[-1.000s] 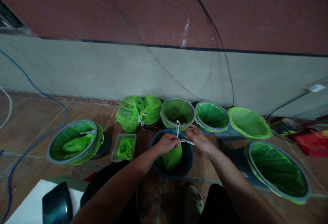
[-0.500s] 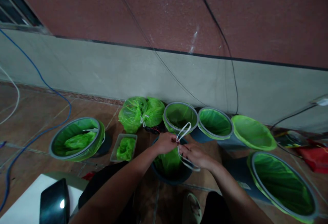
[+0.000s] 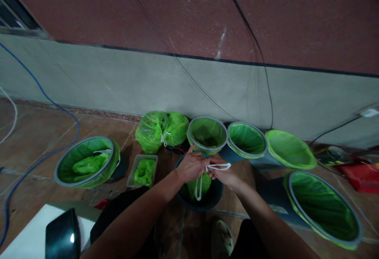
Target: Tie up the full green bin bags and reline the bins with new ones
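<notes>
Both hands meet over a dark round bin with a green plastic bag inside it. My left hand is closed at the bag's gathered neck, its fingers pinching the white drawstring. From the other side my right hand grips the same string, fingertips touching those of the left. One loop of the string sticks out to the right across the right hand; another hangs down in front of the bag. The fingertips partly hide each other and the knot area.
Several green-lined bins stand around, among them a left bin, a back bin and a tilted right bin. Two tied green bags lean by the wall. A plastic tub, blue cable and black tablet-like device are at left.
My hands have come closer together and the left hand has turned. The drawstring loops, before pointing up and down-right, now point right and straight down.
</notes>
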A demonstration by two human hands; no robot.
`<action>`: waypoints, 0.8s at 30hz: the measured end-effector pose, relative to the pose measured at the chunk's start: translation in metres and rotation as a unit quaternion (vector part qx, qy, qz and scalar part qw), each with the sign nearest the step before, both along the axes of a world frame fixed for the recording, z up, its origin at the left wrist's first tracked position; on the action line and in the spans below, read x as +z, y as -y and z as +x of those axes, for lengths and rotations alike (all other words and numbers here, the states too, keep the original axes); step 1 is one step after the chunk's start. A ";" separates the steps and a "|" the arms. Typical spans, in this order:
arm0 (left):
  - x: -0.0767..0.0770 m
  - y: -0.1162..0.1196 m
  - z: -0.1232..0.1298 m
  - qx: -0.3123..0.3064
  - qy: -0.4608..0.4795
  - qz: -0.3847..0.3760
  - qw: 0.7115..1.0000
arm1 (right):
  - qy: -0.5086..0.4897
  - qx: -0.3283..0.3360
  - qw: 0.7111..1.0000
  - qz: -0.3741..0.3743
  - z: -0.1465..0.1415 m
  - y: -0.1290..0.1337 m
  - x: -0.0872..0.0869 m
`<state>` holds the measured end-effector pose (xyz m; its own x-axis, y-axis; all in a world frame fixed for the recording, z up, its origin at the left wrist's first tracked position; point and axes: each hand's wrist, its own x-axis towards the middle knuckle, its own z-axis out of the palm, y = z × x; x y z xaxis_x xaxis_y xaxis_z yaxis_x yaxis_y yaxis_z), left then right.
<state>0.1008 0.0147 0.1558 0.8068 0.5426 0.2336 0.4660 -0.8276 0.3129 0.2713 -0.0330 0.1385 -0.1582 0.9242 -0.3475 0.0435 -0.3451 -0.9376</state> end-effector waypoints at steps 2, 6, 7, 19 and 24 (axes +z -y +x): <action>-0.001 0.003 0.000 0.010 -0.004 0.025 1.000 | -0.040 -0.002 0.999 -0.022 0.002 0.000 0.004; -0.002 0.008 -0.002 0.038 0.025 0.039 0.998 | -0.080 -0.018 0.994 -0.076 0.006 -0.002 0.012; -0.002 0.008 -0.002 0.045 0.038 0.037 0.998 | -0.075 -0.023 0.993 -0.087 0.006 -0.002 0.013; -0.008 0.005 0.002 0.119 0.153 -0.138 0.971 | 0.337 -0.011 0.927 0.163 0.009 -0.011 0.017; -0.007 0.001 -0.002 0.166 0.089 -0.175 0.966 | 0.255 -0.028 0.966 0.020 0.025 -0.014 0.017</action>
